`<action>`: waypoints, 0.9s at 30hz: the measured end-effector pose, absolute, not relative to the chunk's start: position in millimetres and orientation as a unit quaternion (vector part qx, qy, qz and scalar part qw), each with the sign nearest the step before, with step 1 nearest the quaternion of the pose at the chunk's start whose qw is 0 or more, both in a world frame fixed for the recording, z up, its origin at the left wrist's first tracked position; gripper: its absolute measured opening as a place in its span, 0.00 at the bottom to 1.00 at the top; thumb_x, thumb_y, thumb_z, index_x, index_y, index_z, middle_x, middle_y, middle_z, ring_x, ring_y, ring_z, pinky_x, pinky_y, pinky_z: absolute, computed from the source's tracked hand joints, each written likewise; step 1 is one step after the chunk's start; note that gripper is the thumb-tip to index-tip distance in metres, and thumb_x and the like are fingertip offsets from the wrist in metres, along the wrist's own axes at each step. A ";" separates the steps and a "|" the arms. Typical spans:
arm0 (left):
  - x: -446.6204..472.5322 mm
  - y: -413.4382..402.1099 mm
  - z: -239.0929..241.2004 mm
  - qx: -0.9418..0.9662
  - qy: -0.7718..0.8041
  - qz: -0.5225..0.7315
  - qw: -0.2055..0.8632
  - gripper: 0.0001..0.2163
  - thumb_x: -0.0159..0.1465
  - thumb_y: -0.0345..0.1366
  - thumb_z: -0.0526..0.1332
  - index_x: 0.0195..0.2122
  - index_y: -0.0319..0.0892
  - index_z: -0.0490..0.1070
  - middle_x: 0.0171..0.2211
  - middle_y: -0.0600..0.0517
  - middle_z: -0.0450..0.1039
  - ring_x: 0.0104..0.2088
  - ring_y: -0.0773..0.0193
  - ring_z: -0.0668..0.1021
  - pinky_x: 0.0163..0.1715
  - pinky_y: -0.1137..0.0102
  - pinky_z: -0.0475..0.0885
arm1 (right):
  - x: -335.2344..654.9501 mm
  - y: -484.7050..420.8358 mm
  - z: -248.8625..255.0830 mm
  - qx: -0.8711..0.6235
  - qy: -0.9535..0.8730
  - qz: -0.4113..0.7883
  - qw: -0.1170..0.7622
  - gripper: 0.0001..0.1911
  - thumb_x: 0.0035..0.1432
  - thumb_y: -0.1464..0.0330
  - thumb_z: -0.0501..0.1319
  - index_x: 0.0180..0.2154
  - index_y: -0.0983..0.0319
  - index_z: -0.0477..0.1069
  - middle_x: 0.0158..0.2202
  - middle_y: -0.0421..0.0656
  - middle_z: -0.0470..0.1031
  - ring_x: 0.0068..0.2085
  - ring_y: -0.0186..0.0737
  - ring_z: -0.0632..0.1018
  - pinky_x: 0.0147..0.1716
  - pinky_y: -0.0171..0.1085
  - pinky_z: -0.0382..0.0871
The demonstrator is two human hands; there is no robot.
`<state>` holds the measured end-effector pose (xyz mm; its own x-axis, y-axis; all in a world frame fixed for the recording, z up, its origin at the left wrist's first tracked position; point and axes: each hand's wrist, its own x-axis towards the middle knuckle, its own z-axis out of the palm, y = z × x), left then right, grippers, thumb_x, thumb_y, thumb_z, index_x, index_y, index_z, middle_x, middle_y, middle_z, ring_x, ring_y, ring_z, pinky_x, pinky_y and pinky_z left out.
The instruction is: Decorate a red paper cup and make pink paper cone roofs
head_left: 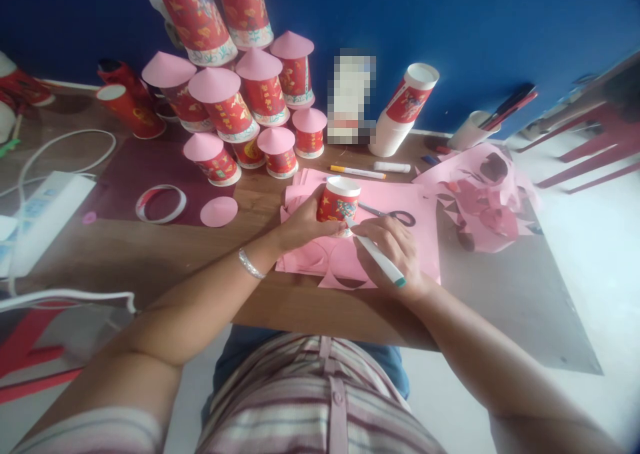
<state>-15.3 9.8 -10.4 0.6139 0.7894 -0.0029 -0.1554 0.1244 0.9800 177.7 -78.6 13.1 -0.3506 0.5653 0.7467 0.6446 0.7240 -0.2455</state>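
My left hand (pixel 305 224) is closed around a red paper cup (pixel 333 205) with gold and teal decoration and a white rim. In my right hand (pixel 393 251) is a white marker pen (pixel 377 259) with a green end, its tip at the cup's lower white band. Beneath both hands lie sheets of pink paper (pixel 423 241), with circles drawn or cut in them. A pair of scissors (pixel 400 217) rests on the paper just behind my right hand, its blades partly hidden behind the cup.
Several red cups with pink cone tops (pixel 270 141) stand at the back left. A stack of white and red cups (pixel 395 131), a yellow marker (pixel 357 173) and pink scraps (pixel 487 207) lie beyond and right. A tape roll (pixel 181 205) and power strip (pixel 50 224) are left.
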 end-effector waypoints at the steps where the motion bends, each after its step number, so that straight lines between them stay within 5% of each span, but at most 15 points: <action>1: -15.5 9.8 -10.0 0.564 0.277 0.339 0.701 0.29 0.54 0.40 0.76 0.53 0.43 0.64 0.44 0.49 0.73 0.42 0.60 0.78 0.41 0.66 0.76 | 177.8 -78.3 12.5 -0.370 -0.819 -0.049 0.435 0.16 0.65 0.78 0.60 0.53 0.61 0.69 0.40 0.46 0.80 0.38 0.42 0.80 0.36 0.41 0.75; 27: -18.1 9.0 -6.5 0.526 0.255 0.337 0.738 0.30 0.56 0.38 0.74 0.57 0.46 0.64 0.46 0.48 0.74 0.46 0.56 0.78 0.44 0.62 0.76 | 178.3 -76.8 11.1 -0.391 -0.804 -0.074 0.442 0.18 0.64 0.77 0.60 0.53 0.58 0.69 0.38 0.43 0.80 0.37 0.42 0.81 0.34 0.42 0.76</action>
<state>-18.1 9.0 -6.5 0.6432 0.7654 -0.0219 -0.2291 0.2196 0.9483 178.3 -76.8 11.1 -0.3042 0.5628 0.7686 0.6943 0.6834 -0.2257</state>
